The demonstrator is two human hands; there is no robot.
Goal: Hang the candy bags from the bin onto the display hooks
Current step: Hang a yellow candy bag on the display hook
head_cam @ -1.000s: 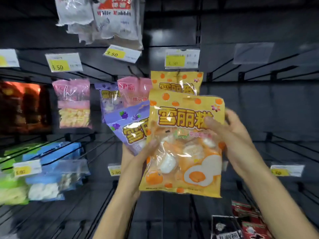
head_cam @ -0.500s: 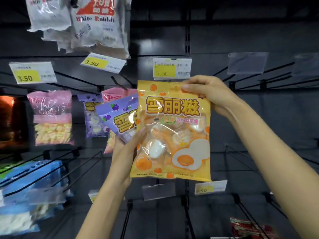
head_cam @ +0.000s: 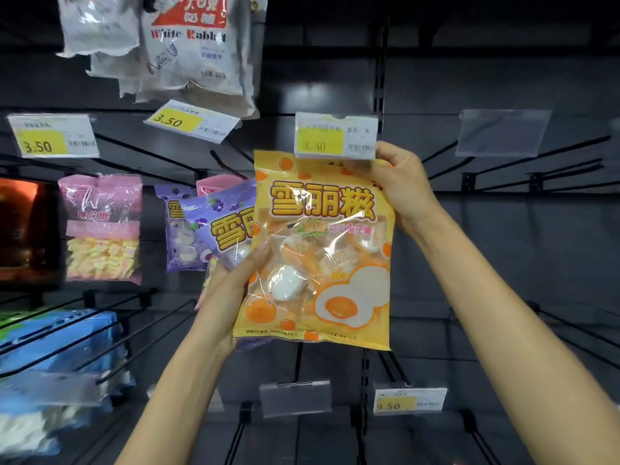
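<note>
Both hands hold bags: right hand (head_cam: pixel 401 182) pinches the top edge of the glossy yellow-orange plastic candy bag (head_cam: pixel 318 253), left hand (head_cam: pixel 235 283) steadies its lower left edge while also clutching a purple plastic candy bag (head_cam: pixel 221 229). Yellow bag hangs upright, long axis vertical, its top tucked just behind the white-and-yellow price label (head_cam: pixel 335 135) (hook itself hidden). Right hand is nearer the hook. Compared with half a second earlier, the bag top sits closer to the label.

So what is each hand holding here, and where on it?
The right hand pinches the top right corner of the yellow candy bag. The left hand steadies its lower left edge while also holding a purple candy bag behind it.
</note>
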